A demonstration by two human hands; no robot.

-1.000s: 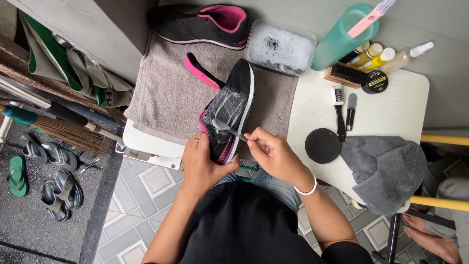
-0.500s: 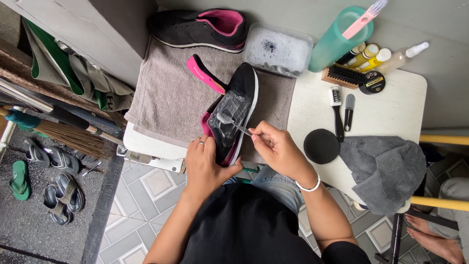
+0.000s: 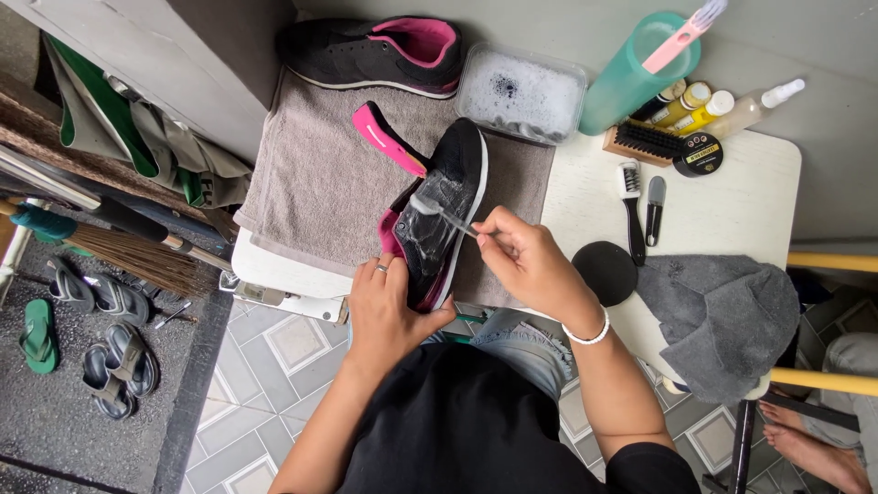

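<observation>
A black sneaker with a pink lining [image 3: 448, 201] lies on a grey towel [image 3: 315, 183], its upper covered in white foam. My left hand [image 3: 389, 306] grips the shoe's heel end from below. My right hand [image 3: 526, 261] pinches a thin clear-handled brush [image 3: 444, 215] whose head rests on the foamy upper. A loose pink insole [image 3: 389, 137] lies just beyond the shoe. The matching second sneaker [image 3: 375, 50] sits at the towel's far edge.
A clear tub of soapy water [image 3: 521, 91], a teal cup with a pink toothbrush [image 3: 636, 73], small bottles, a wooden brush [image 3: 645, 142], two small brushes, a black round pad [image 3: 604, 273] and a grey cloth [image 3: 722, 311] sit on the white table. Sandals and a broom lie on the floor at left.
The brush head has slid a little along the foamy upper toward the shoe's opening. My left hand keeps its hold on the heel.
</observation>
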